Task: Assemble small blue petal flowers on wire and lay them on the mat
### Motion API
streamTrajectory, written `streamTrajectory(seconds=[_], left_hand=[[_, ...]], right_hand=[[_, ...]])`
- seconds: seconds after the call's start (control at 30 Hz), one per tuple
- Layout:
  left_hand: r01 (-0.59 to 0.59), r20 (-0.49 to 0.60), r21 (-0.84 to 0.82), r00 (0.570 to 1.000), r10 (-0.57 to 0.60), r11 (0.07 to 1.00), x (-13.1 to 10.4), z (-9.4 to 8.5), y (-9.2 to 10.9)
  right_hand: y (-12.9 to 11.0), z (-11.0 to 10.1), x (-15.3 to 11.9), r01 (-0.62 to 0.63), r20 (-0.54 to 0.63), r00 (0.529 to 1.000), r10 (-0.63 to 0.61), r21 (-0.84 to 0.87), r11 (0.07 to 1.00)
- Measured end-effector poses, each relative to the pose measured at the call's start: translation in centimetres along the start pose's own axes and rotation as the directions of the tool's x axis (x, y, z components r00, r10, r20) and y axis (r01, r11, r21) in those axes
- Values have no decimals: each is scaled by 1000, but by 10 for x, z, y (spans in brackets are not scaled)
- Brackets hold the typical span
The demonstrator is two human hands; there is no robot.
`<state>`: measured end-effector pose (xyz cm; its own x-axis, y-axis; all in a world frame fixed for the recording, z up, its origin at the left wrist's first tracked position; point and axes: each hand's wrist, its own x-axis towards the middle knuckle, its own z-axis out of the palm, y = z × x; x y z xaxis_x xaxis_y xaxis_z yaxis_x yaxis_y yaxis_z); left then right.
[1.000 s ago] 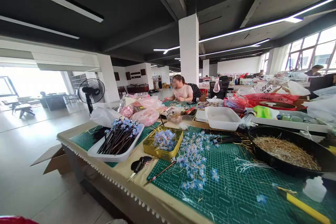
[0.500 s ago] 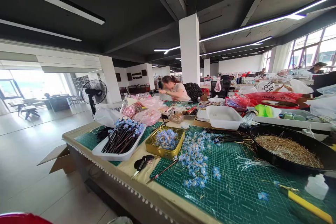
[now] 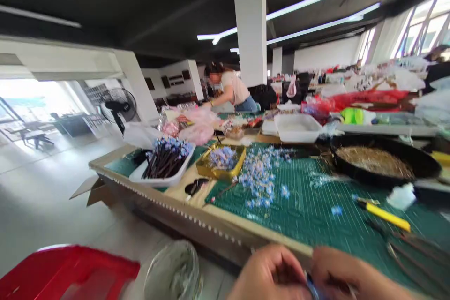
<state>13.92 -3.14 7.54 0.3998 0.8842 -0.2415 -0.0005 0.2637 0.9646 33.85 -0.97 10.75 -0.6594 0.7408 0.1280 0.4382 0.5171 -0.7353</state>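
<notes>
My left hand (image 3: pixel 270 275) and my right hand (image 3: pixel 346 274) are close together at the table's front edge, both with curled fingers. Between their fingertips is a small blue piece (image 3: pixel 311 287), coloured like the flowers on the mat; blur hides its exact kind. Beyond them, loose blue flowers (image 3: pixel 260 176) lie heaped on the green cutting mat (image 3: pixel 305 211). More flowers fill a yellow tin (image 3: pixel 236 168). To the right lie a yellow-handled tool (image 3: pixel 386 215) and a pair of dark-handled tools (image 3: pixel 418 248), blurred.
A white tray of dark stems with blue flowers (image 3: pixel 168 159) stands at the left. Farther right is a black pan (image 3: pixel 376 180) of golden wire-like pieces. On the floor are a red basin (image 3: pixel 70 267) and a bin (image 3: pixel 172 272). Another person (image 3: pixel 230 89) leans over the far side.
Both my hands have come into view at the bottom, with a small blue piece between them. The view has tilted down, showing the basin and bin. The other person has risen from sitting.
</notes>
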Motion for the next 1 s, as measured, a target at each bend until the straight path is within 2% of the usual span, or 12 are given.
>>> streamTrajectory(seconds=[0.1,0.2,0.3,0.43,0.53,0.63,0.67,0.73,0.77,0.83,0.9,1.0], left_hand=[[-43,-11,-336,999,42,941,-11,3,-1],[40,46,-429,999,-22,903,-14,1,2],[79,93,-461,995,-41,884,-14,-2,3],[77,111,-457,993,-29,886,-19,-4,6],[91,110,-446,993,-47,891,-23,-5,10],[131,132,-403,988,-84,906,-24,-4,13],[138,143,-377,986,-89,916,-24,-4,13],[137,159,-319,983,-90,938,-24,-3,12],[133,161,-294,983,-88,947,-23,-3,12],[130,161,-262,983,-89,956,-23,-3,9],[132,173,-236,981,-92,963,-24,-4,7],[135,205,-153,973,-103,979,-25,-6,7]], right_hand=[[0,1,-2,-126,109,988,113,122,985],[-4,-1,-2,-190,111,979,173,170,967],[-6,-1,-2,-196,55,980,191,118,973],[4,3,-6,-183,-109,978,178,-45,982],[9,5,-13,-154,-223,967,122,-135,979],[1,4,-22,-82,-287,958,16,-218,972],[-4,4,-25,-48,-262,965,-12,-223,974],[-14,3,-27,-32,-123,992,13,-151,988],[-18,3,-27,-62,-31,998,60,-87,994],[-22,5,-24,-185,123,976,179,39,982],[-21,9,-20,-268,194,950,243,113,957],[-16,14,-13,-310,237,934,266,169,936]])
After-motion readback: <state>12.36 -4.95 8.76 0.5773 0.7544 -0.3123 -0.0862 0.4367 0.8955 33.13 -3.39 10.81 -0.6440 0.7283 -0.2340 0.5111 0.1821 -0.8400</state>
